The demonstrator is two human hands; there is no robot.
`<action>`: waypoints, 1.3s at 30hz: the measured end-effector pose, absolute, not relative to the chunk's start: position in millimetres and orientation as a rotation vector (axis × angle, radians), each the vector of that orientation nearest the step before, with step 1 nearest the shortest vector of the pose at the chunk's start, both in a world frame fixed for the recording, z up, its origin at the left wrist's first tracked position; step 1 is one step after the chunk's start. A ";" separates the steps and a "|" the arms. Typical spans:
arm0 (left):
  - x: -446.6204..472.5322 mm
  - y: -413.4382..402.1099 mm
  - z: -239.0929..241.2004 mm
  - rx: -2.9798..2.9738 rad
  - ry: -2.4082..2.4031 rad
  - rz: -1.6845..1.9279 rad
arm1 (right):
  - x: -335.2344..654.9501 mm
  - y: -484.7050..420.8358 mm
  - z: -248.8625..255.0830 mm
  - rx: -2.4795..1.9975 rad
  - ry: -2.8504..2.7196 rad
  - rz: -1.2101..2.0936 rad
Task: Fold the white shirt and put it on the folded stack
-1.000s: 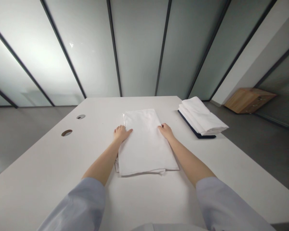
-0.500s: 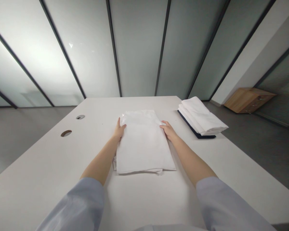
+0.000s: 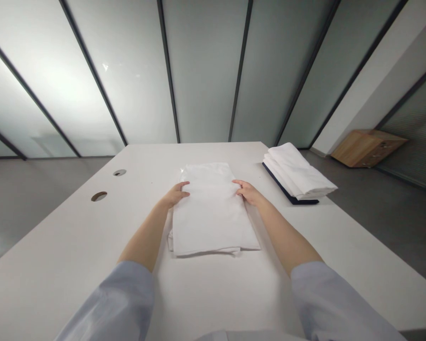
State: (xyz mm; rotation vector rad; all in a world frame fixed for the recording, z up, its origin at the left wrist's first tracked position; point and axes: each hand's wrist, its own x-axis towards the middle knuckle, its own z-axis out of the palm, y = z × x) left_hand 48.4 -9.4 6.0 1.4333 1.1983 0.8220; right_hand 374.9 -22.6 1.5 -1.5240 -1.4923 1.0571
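Observation:
A folded white cloth point(image 3: 213, 220), possibly a garment, lies flat in the middle of the white table point(image 3: 92, 251). My left hand point(image 3: 175, 194) pinches its left edge, with the thumb and a finger reaching over the top. On the opposite edge my right hand point(image 3: 246, 190) grips in the same way, fingers curled around the side. Some layers stick out at the lower left corner and along the near edge. The fingertips beneath the cloth are hidden.
At the table's right side, a stack of folded white cloths point(image 3: 298, 170) rests on a dark flat board or cloth point(image 3: 303, 201). Two round holes point(image 3: 99, 196) pierce the tabletop on the left. A wooden cabinet point(image 3: 367, 148) stands on the floor beyond, near frosted glass panels point(image 3: 204, 71).
My left hand has come slightly nearer, and its raised finger now lies over the cloth's edge. My right fingers reach slightly farther in over their side. The cloth has hardly moved.

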 end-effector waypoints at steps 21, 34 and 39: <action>24.7 -7.7 184.4 2.366 1.443 0.402 | 397.6 -3.2 123.9 -1.281 -1.655 0.593; 52.1 9.8 131.7 2.726 1.783 0.873 | 384.0 1.5 103.0 -1.393 -1.903 -0.204; 48.4 -16.2 48.5 2.741 1.612 0.447 | 384.9 -24.7 33.9 -1.425 -2.185 -0.093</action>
